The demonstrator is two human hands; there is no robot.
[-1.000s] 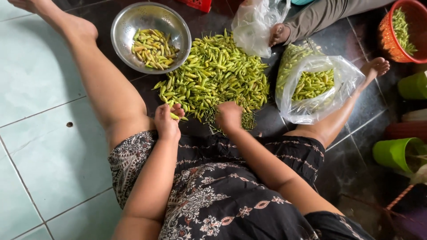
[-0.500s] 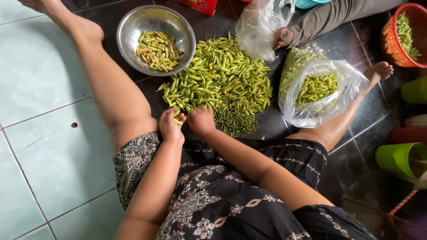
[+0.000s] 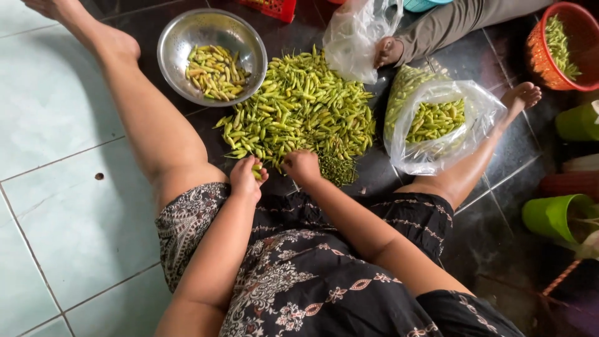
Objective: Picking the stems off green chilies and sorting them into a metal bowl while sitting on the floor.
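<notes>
My left hand (image 3: 248,176) pinches a green chili (image 3: 256,172); right hand (image 3: 302,166) clenched beside the chili pile (image 3: 299,109). Risk: stems (image 3: 337,170) scattering into pile.

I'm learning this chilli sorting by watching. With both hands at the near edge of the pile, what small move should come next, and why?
Probably the left hand carries its chilli to the steel bowl: it pinches one beside the right hand, a small heap of stems lies by the pile, and the bowl already holds chillies.
</notes>
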